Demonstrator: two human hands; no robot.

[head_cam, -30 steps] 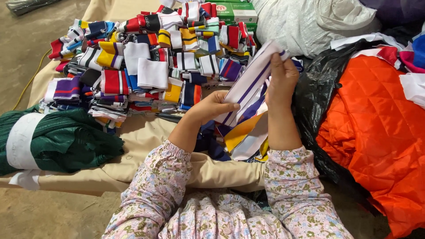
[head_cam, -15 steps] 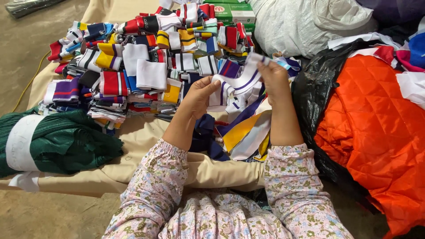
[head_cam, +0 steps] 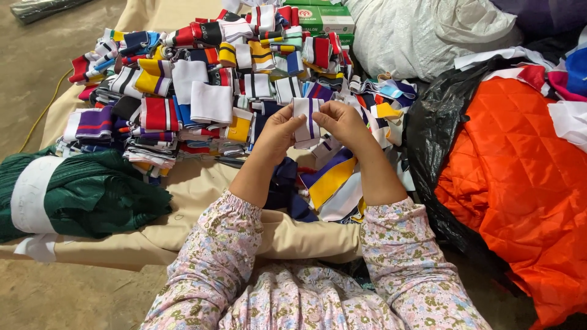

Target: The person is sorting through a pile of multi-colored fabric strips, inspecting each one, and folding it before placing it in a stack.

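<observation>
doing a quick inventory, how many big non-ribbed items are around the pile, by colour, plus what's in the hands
Green fabric bundle: 1
Orange quilted piece: 1
White sack: 1
Green cardboard boxes: 2, stacked, partly hidden
White strip with purple stripes, held between left hand and right hand: 1
Total: 6
The folded striped pieces in the pile are too many to count.

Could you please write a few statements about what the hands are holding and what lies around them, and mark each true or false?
1. Both hands, left hand and right hand, hold a white striped knit band. True.
2. The orange quilted fabric lies to the person's left. False: it lies to the right.
3. A folded green cloth bundle lies on the left. True.
4. The pile of folded bands is all one colour. False: it is many-coloured.
</observation>
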